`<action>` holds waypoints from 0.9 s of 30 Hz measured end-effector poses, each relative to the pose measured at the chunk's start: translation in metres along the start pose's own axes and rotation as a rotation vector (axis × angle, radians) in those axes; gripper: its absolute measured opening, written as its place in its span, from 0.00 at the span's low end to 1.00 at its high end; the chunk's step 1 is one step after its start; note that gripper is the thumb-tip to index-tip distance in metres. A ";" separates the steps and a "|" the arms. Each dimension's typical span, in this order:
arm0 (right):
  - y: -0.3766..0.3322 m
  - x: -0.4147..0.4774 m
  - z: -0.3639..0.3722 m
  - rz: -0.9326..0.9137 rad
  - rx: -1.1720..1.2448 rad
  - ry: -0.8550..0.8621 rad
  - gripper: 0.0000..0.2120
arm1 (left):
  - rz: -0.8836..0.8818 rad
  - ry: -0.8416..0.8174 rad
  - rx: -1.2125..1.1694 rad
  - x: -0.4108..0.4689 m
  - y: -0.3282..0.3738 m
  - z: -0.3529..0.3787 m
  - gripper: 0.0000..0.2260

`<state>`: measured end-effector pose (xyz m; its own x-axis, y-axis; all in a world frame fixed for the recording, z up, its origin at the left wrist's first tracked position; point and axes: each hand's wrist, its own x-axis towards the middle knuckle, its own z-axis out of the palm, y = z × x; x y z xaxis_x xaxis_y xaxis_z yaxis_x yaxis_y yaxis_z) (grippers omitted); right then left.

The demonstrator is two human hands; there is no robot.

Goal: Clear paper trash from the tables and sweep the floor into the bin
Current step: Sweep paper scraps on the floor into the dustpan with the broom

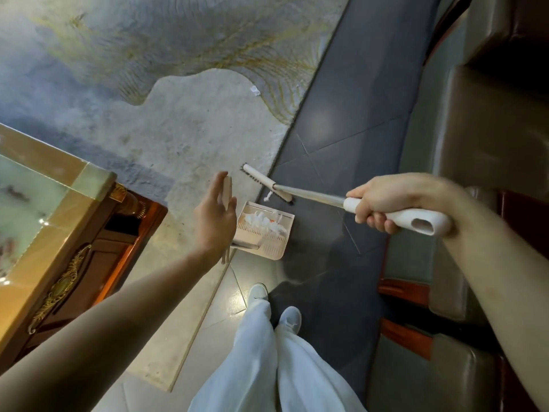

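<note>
My right hand (383, 200) grips the white handle of a broom (312, 197). Its brush head (261, 180) rests at the rug's edge, just beyond a beige dustpan (271, 249) standing on the floor. White paper scraps (261, 220) lie inside the pan, and one small scrap (268, 197) hangs by the brush. My left hand (214, 221) is open with straight fingers, lying against the dustpan's upright handle (227, 185). Another paper scrap (255, 90) lies farther out on the rug.
A patterned grey and beige rug (178, 114) covers the floor ahead. An ornate wooden table with a glass top (44, 233) stands at the left. A brown sofa (490, 144) runs along the right beside dark tiles (356, 99). My white shoes (289, 318) are below the dustpan.
</note>
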<state>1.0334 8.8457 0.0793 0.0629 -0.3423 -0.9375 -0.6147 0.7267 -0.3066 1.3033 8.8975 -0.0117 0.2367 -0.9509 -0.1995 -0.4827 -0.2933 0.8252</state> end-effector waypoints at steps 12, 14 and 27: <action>-0.108 -0.003 -0.079 -0.083 0.131 0.137 0.24 | 0.129 0.096 0.028 0.121 0.050 -0.016 0.24; -0.140 0.006 -0.095 -0.093 0.148 0.146 0.22 | 0.151 0.107 0.029 0.156 0.057 -0.022 0.23; -0.337 0.113 -0.178 -0.189 0.298 0.101 0.23 | 0.135 0.113 0.027 0.376 0.091 -0.052 0.23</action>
<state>1.1078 8.4558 0.1064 0.0667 -0.5330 -0.8435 -0.3430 0.7816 -0.5210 1.3922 8.5188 0.0163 0.2609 -0.9650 -0.0253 -0.5385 -0.1673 0.8258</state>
